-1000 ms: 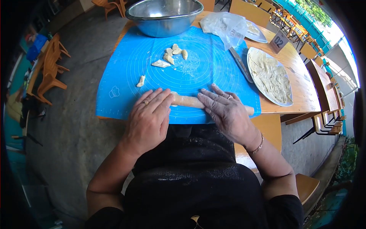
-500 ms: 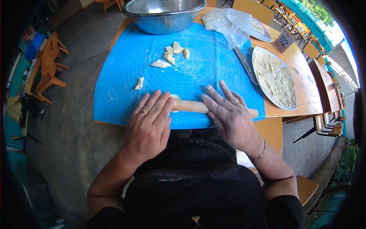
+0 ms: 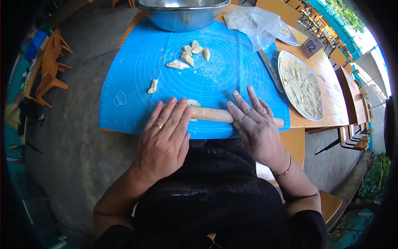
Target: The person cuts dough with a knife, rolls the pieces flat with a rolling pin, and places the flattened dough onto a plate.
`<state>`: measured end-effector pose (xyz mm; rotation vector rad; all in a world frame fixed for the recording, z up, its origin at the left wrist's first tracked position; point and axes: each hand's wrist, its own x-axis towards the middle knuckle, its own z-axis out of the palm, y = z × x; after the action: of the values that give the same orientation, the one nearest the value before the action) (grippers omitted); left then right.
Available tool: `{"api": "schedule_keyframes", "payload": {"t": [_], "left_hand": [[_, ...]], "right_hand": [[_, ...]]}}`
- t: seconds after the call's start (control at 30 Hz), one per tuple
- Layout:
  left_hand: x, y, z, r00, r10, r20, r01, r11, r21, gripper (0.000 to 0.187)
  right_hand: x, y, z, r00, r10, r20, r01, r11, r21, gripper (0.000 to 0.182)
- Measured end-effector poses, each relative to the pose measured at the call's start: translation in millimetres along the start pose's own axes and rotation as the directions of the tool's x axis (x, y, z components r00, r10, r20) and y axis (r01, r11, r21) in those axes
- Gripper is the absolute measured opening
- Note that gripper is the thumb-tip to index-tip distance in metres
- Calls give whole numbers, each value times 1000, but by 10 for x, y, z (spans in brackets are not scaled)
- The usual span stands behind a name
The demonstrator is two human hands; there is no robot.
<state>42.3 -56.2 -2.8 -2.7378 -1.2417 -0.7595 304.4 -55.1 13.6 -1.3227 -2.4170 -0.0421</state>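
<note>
A wooden rolling pin [image 3: 212, 115] lies crosswise near the front edge of the blue baking mat [image 3: 137, 70]. My left hand [image 3: 163, 139] rests flat on its left end, fingers stretched out. Further right, my right hand [image 3: 258, 126], dusted with flour, presses on the pin with fingers spread. A small flattened piece of dough [image 3: 193, 102] peeks out behind the pin, its remainder hidden beneath. One loose dough piece [image 3: 153, 86] sits beyond my left hand, and several more dough pieces [image 3: 187, 59] are grouped farther back beside scattered flour.
A large metal bowl [image 3: 182, 20] stands at the back. On the right are a knife [image 3: 271, 71], an oval plate [image 3: 306, 117] covered with flat dough sheets, a plastic bag [image 3: 261, 29], a second plate [image 3: 290, 41] and a "02" sign [image 3: 311, 45]. Orange chairs [image 3: 50, 74] stand left.
Both hands and the pin have shifted slightly relative to the mat, and more of the flattened dough shows behind the pin. The camera view has tilted a little.
</note>
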Motion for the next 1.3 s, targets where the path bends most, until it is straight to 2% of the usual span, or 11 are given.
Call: {"api": "schedule_keyframes", "payload": {"t": [0.27,0.53,0.67,0.73,0.8,0.87,0.9,0.97,1.07,1.23,1.3], "left_hand": [[257,-157,86,999,-37,-23,36,999,-13,48],[111,-34,-77,999,-15,-51,13,999,-39,42],[330,-184,-206,994,-31,-109,5,972,-234,23],[445,-221,-315,974,-225,32,216,875,-434,20],[582,-374,-218,987,-142,-76,103,919,-382,21],[770,-408,-257,938,-132,321,255,890,-378,30],[871,-441,-232,939,-130,318,251,892,-376,30],[1037,-512,-150,770,-193,609,439,852,-285,37],[1133,-590,-127,755,-106,647,358,893,-272,38],[1066,-516,-119,797,-178,577,393,878,-272,42],[1022,-473,-126,799,-218,560,418,872,-257,43]], "right_hand": [[220,168,48,997,77,21,-76,997,-30,39],[49,24,46,997,5,-71,-5,1000,-3,41],[3,12,64,997,-10,-81,13,999,46,42],[-85,-25,55,995,-36,-88,41,997,58,43],[-158,-58,26,992,-65,-110,65,998,-3,48],[-169,-73,30,992,-65,-110,65,998,-3,50],[-171,-76,30,992,-62,-111,62,998,-5,53],[-153,-56,27,991,-74,-112,73,997,-15,53],[-197,-66,6,989,-108,-105,110,994,7,55],[-424,-68,28,968,-232,-99,246,954,170,60],[-422,-94,87,981,-176,-80,184,977,107,61]]}}
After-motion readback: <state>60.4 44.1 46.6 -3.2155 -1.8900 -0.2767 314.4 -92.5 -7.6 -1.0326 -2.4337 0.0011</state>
